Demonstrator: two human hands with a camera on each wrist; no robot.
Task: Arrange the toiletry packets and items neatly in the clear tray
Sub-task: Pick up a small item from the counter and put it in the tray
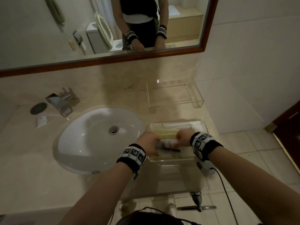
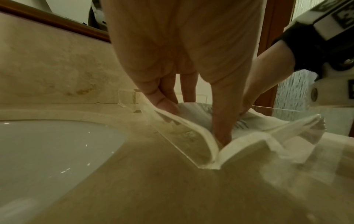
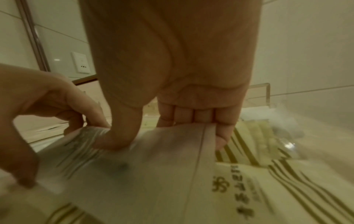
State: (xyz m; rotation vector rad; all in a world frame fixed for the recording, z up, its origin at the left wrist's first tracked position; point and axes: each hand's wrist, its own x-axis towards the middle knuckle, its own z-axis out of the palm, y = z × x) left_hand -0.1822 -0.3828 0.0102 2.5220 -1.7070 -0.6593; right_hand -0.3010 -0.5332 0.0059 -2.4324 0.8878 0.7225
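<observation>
Tray (image 1: 176, 161): clear, stands on the desk (image 1: 40, 159) just right of the sink (image 1: 90, 140), at the desk's front edge.

Tray contents, head view: white packets (image 1: 180, 126) along the far side, pale yellow packets (image 1: 166, 133) in the middle, a clear packet (image 1: 167, 146) with a dark slim item inside on top toward the near side. A cream packet (image 3: 287, 189) with gold stripes and printed characters lies beneath the clear packet; the right wrist view shows it.

Left hand (image 1: 150, 144): reaches into the tray's left end. Thumb and fingers are curled onto the left end of the clear packet. In the left wrist view the thumb (image 2: 222, 121) points down inside the tray's near corner, and the other fingers (image 2: 162, 100) press the packet at the left wall.

Right hand (image 1: 184, 138): holds the right part of the same packet. In the right wrist view the thumb (image 3: 116, 136) presses on the top face, and the four fingers (image 3: 193, 115) curl behind the far edge, so the grip is clamped on the packet.

Second clear stand (image 1: 175, 96): sits on the desk behind the tray, near the wall.

Tap (image 1: 60, 101): behind the sink, to its left
</observation>
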